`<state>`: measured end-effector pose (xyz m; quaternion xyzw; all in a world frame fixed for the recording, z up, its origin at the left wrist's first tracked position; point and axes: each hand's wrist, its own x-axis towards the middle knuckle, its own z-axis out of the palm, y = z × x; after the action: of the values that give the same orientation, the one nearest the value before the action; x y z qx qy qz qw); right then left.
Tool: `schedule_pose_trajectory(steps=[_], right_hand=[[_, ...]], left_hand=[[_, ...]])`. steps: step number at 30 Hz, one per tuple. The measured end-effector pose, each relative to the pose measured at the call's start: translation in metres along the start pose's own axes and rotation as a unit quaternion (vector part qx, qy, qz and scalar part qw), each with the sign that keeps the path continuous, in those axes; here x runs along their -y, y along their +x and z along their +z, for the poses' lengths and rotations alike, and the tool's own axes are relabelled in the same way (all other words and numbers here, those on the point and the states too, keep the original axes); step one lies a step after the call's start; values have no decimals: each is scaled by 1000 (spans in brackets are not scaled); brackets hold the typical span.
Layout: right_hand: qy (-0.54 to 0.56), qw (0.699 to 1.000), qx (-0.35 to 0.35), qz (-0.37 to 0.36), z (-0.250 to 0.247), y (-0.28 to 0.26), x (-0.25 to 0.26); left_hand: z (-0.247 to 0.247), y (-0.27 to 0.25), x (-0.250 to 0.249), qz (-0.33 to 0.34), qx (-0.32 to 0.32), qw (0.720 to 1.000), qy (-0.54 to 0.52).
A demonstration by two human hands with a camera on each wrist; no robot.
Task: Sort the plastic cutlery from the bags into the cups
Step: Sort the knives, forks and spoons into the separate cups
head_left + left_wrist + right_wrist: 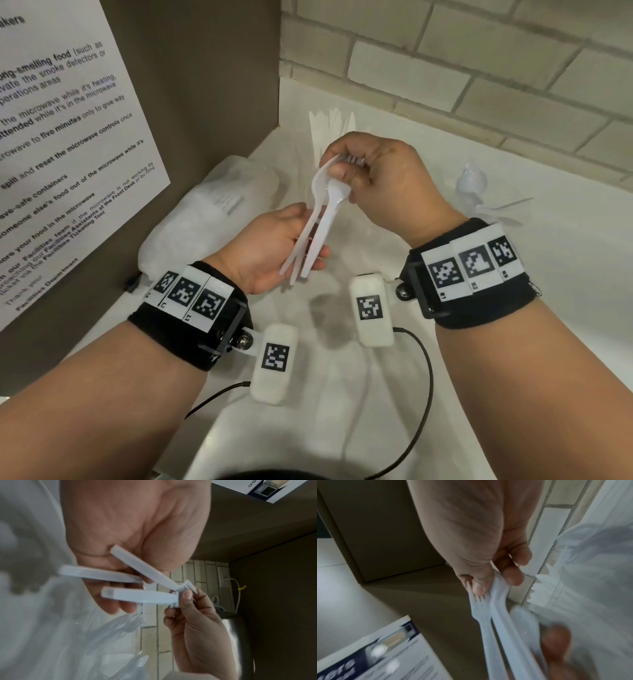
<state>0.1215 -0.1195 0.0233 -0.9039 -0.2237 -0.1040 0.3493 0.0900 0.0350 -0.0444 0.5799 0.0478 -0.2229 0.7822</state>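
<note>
A small bundle of white plastic cutlery (322, 212), spoons and a fork, hangs above the white counter (513, 308). My left hand (291, 236) grips its handles (140, 596) from below. My right hand (346, 168) pinches the heads, thumb on the fork (479, 605) tines beside a spoon (500, 605). A clear cup (330, 130) with upright white knives stands in the back corner behind my right hand. A clear plastic bag (212, 212) lies to the left against the brown panel.
More white spoons (472, 178) stand at the back right, with loose cutlery (507, 209) lying beside them. A brick wall (479, 68) closes the back. A brown side panel carrying a printed notice (68, 154) closes the left. Black wrist-camera cables (424, 377) trail over the near counter.
</note>
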Motion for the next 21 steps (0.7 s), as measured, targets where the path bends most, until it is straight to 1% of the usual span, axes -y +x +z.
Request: schedule_pose_trajectory(steps=[1, 3, 4, 6, 8, 9, 12, 14, 16, 19, 21], right_hand=[[-4, 1000, -11, 5, -7, 1, -5], [-11, 998, -67, 14, -30, 4, -15], [-22, 994, -105, 22, -44, 7, -20], [-82, 981, -172, 31, -74, 15, -27], [-156, 966, -207, 16, -95, 21, -33], [-181, 960, -212, 4, -100, 23, -36], [-253, 951, -179, -14, -97, 28, -50], [-324, 935, -141, -2, -87, 29, -64], [-373, 923, -89, 32, -75, 28, -77], [-356, 928, 15, 113, -55, 24, -92], [-322, 933, 59, 150, -44, 20, -96]], left_hand=[[0, 2, 1, 10, -30, 999, 11], [-4, 6, 3, 26, -77, 996, 26], [-5, 7, 4, 29, -87, 995, 28], [-6, 8, 3, 31, -88, 995, 28], [-3, 8, 4, 38, -87, 995, 33], [-2, 8, 4, 41, -87, 995, 40], [0, 6, 5, 47, -92, 992, 67], [-1, 4, 4, 45, -92, 993, 62], [-2, 3, 3, 44, -91, 993, 60], [-2, 2, 3, 45, -90, 993, 64], [-2, 2, 4, 45, -86, 993, 66]])
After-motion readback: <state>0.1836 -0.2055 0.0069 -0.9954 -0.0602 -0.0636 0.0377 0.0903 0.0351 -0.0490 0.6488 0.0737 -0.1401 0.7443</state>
